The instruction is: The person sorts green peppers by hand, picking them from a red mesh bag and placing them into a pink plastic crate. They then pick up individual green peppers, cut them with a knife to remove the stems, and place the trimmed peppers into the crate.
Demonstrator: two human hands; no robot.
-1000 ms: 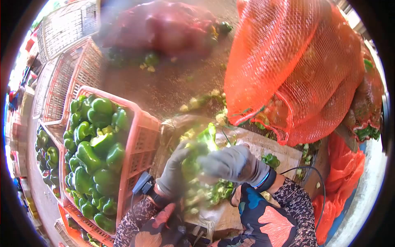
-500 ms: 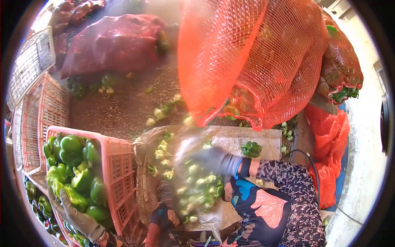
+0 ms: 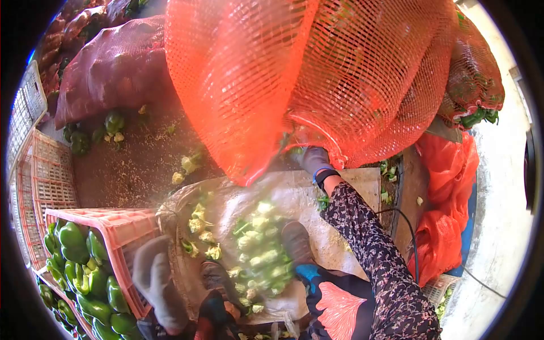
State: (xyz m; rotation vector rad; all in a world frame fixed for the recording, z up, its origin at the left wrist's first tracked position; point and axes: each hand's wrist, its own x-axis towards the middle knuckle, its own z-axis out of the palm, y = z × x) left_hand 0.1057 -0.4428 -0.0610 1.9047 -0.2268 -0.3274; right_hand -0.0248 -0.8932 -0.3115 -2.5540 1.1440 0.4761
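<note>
My right hand [image 3: 313, 161], in a grey glove with a dark wristband, is at the mouth of a big orange-red mesh bag [image 3: 362, 85]. Its fingers are hidden by the bag's edge and blur. Beside the pink plastic crate [image 3: 133, 226] hangs my gloved left hand [image 3: 157, 277], fingers stretched out and holding nothing. Green bell peppers [image 3: 73, 242] fill that crate. Between my feet, a pile of pale green pepper cores [image 3: 258, 249] lies on a whitish sheet [image 3: 334, 249]. A green piece [image 3: 323, 203] shows beside my right sleeve.
A dark red mesh sack [image 3: 116, 73] lies at the back left, with loose peppers [image 3: 79, 141] before it. More crates [image 3: 52, 170] stand at the left. On the right are another full mesh bag [image 3: 473, 73], crumpled red netting [image 3: 445, 209] and a black cable [image 3: 416, 243].
My right hand has gone from above the core pile up to the bag's mouth. My left hand has left the peppers and moved right, outside the crate. The view has shifted.
</note>
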